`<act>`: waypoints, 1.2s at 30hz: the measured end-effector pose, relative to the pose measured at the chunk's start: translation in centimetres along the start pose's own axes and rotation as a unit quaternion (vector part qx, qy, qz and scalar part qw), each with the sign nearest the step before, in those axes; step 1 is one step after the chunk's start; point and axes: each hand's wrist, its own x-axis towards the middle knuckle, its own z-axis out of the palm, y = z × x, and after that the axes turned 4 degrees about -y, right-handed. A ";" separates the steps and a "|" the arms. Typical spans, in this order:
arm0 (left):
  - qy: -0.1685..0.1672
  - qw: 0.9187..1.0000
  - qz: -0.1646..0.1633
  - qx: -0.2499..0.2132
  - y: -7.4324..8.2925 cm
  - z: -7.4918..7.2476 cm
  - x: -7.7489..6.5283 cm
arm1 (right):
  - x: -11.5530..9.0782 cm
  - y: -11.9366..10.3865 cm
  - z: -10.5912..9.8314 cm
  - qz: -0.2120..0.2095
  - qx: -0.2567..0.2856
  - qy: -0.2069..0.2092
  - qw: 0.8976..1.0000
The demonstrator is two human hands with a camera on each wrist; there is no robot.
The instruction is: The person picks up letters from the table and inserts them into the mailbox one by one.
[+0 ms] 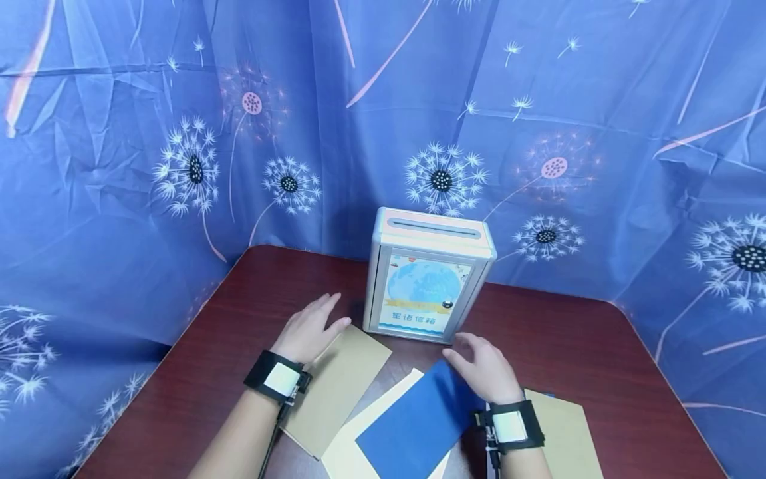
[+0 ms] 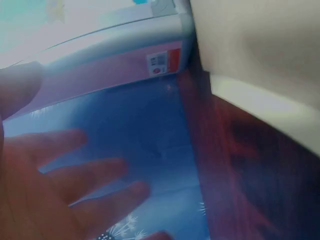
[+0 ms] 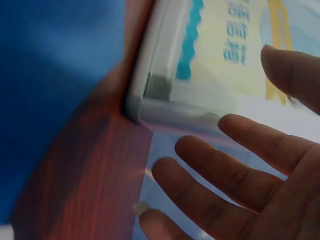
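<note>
A white and silver letter box (image 1: 479, 293) stands upright, with a slot in its top and a globe picture and small lock on its front door. My left hand (image 1: 308, 332) is to its left with fingers spread, over a tan envelope (image 1: 341, 386). In the left wrist view, the fingers (image 2: 100, 172) have nothing between them. My right hand (image 1: 486, 366) is by the box's lower right corner, its thumb and loosely bent fingers apart. In the right wrist view, those fingers (image 3: 210, 175) overlap the box edge. A blue envelope (image 1: 413, 426) lies between the hands.
A cream envelope (image 1: 347, 446) lies partly under the blue one. Another tan envelope (image 1: 565, 432) is at the right, beside my right wrist. The dark red tabletop (image 1: 574, 332) ends at a blue dandelion-print curtain (image 1: 371, 153) behind the box and along both sides.
</note>
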 end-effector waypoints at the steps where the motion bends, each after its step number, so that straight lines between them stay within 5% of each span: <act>1: -0.007 1.000 -0.001 0.002 0.0 0.1 0.0 | 0.0 -0.4 0.4 -0.008 -0.003 -0.002 1.000; 14: -0.079 0.996 -0.015 0.035 1.1 2.5 0.1 | 2.1 -5.8 6.5 -0.121 -0.009 -0.063 0.991; 26: -0.075 0.994 -0.005 0.076 1.4 3.6 0.1 | 2.3 -7.9 7.7 -0.076 -0.049 -0.075 0.993; 36: -0.082 0.992 -0.062 0.070 1.1 3.9 -0.4 | 2.6 -7.6 8.0 -0.014 -0.004 -0.125 0.992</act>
